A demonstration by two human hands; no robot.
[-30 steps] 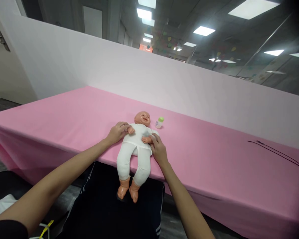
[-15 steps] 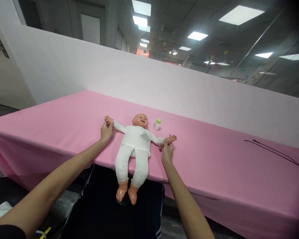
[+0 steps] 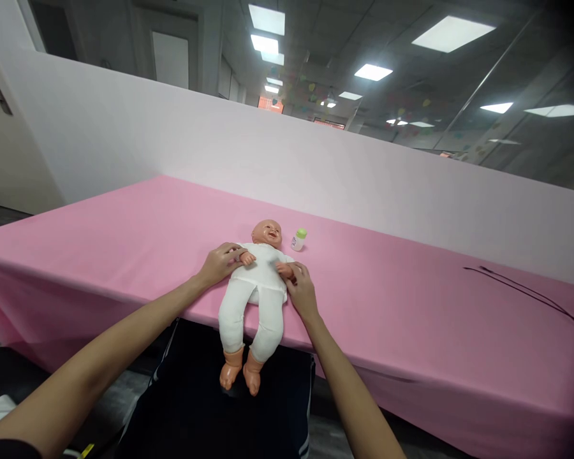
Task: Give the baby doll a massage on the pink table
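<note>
Left hand (image 3: 217, 263) and right hand (image 3: 300, 290) grasping doll (image 3: 258, 287) arms, capped bottle (image 3: 298, 239) nearby

Long table (image 3: 124, 236) draped in pink cloth. On it: 1 baby doll (image 3: 258, 280) on its back at the near edge, legs overhanging; 1 small green-capped bottle (image 3: 298, 239) just beside the doll's head; 1 thin black cable (image 3: 526, 293) far right.

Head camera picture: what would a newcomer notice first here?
A plastic baby doll in white clothes lies face up at the near edge of the pink-covered table, legs hanging over. The left hand and right hand hold its arms folded on its chest. A small green-capped bottle stands beside its head.
</note>
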